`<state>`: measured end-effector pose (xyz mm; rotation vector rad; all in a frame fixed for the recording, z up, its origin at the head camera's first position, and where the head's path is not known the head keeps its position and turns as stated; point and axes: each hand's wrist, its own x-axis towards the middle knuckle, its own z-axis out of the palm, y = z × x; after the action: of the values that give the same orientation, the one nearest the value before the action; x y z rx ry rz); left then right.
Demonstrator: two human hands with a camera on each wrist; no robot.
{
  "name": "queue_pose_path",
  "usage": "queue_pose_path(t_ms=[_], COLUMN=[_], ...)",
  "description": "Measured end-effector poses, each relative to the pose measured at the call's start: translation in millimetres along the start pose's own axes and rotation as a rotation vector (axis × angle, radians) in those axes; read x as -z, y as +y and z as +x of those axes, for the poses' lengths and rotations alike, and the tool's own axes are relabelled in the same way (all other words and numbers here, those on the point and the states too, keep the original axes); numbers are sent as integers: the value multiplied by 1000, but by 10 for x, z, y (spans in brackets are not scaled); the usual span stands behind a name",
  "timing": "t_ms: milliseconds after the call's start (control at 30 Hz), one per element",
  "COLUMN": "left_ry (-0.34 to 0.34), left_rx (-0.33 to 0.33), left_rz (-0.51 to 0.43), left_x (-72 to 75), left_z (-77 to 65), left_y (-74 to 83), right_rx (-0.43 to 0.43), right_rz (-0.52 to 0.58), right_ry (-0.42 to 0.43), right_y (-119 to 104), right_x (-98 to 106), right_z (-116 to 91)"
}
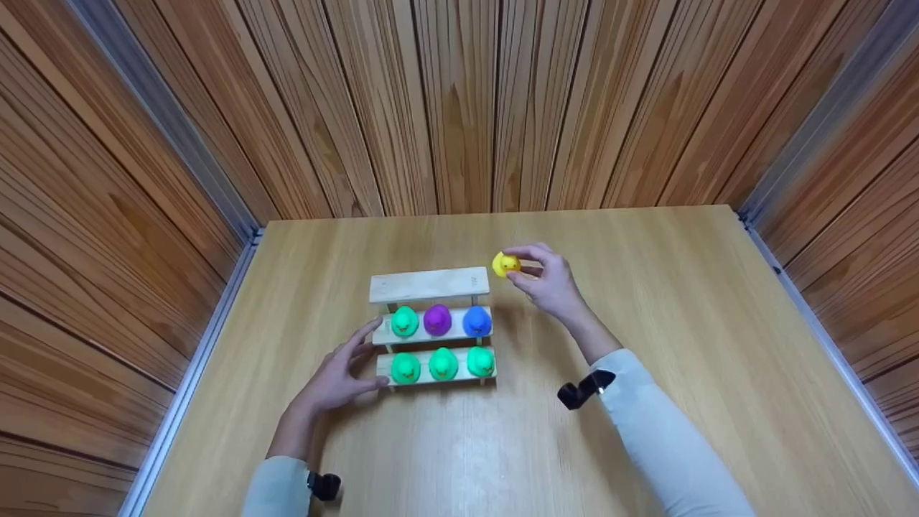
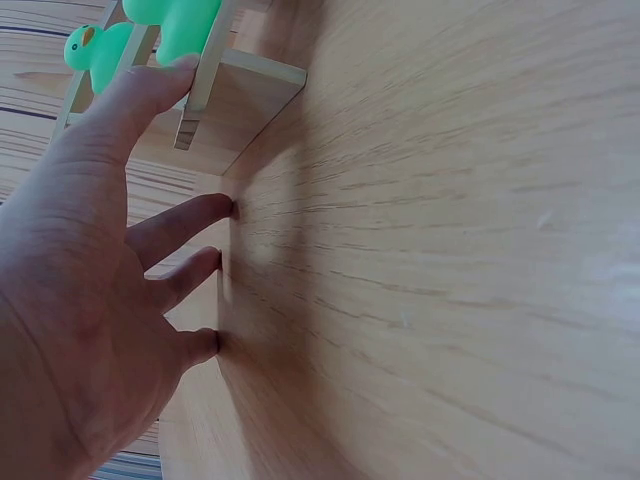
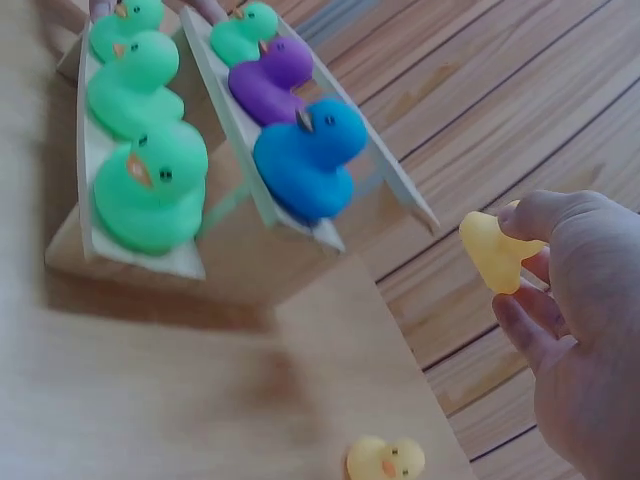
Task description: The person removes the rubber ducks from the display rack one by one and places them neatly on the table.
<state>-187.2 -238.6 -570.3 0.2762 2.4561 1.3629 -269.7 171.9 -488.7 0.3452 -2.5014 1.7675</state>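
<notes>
My right hand (image 1: 551, 283) pinches a yellow rubber duck (image 1: 505, 264) between thumb and fingers, up beside the right end of a three-tier wooden stand's bare top shelf (image 1: 428, 285). On the middle shelf sit a green duck (image 1: 405, 322), a purple duck (image 1: 437, 320) and a blue duck (image 1: 477, 322). Three green ducks (image 1: 443, 365) line the bottom shelf. My left hand (image 1: 337, 377) is at the stand's left end, fingers spread. In the left wrist view its thumb (image 2: 150, 95) touches the bottom shelf's edge, and other fingertips reach down to the tabletop.
Another yellow duck (image 3: 385, 462) is on the table, low in the right wrist view; I cannot make it out in the head view. The wooden table (image 1: 646, 287) is bounded by plank walls (image 1: 459, 108) at the back and sides.
</notes>
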Motion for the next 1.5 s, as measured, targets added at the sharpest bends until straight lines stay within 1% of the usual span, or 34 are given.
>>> queue_pose_path(t_ms=[167,300,500,667,733,833,1000,1167,1333,1500], left_ry=[1,-2,6,11,8,8,1,0,-1,-9], left_rx=[9,1,4,-9,-19,-14,-6,-19,-16,-31], left_rz=[-10,-17,-5,8,8,2,1,0,-3,-14], left_x=[6,3,-7,-15,-15,-9,1,-6,-13,-7], left_z=[2,-1,-11,-6,-1,4,10,10,9,14], left_y=[-8,-13,-5,-8,-12,-13,-16,-20,-18,-15], right_rx=[-12,-27,-28,-40,-42,-50,-68,-80,-102,-130], right_rz=[1,-11,-19,-27,-38,-53,-70,-108,-134,-149], right_ry=[16,23,34,51,61,76,82,86,99,105], right_y=[96,164,266,357,394,447,522,592,703,790], right_x=[119,212,352,457,501,569,709,843,934,998], right_z=[-17,-25,-44,-71,-83,-99,-147,-189,-235,-274])
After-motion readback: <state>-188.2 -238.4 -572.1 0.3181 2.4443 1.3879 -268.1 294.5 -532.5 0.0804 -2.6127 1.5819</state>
